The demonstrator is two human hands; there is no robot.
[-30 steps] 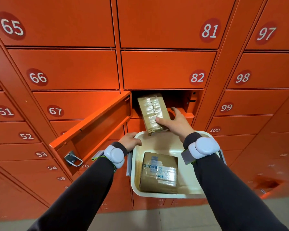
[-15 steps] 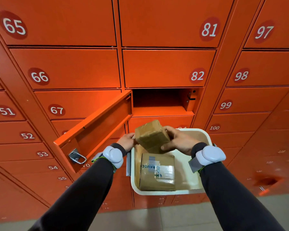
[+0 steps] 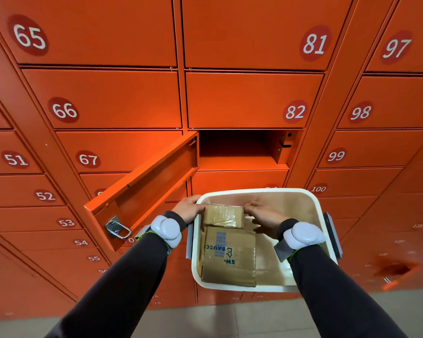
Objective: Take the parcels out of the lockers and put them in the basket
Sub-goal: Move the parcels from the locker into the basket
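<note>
Small taped parcel (image 3: 223, 215) now in white basket (image 3: 326, 215), leaning on larger parcel (image 3: 230, 257). Our right hand (image 3: 263, 215) beside it, fingers loosely spread, holding nothing. Left hand (image 3: 189, 208) grips basket rim. We judge parcel light, stiff, tape-slick; grip opposite edges.

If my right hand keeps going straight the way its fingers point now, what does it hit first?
Most likely the small tape-wrapped brown parcel in the white plastic basket: the right hand points left at it, fingertips at its edge. Contact is unclear.
</note>
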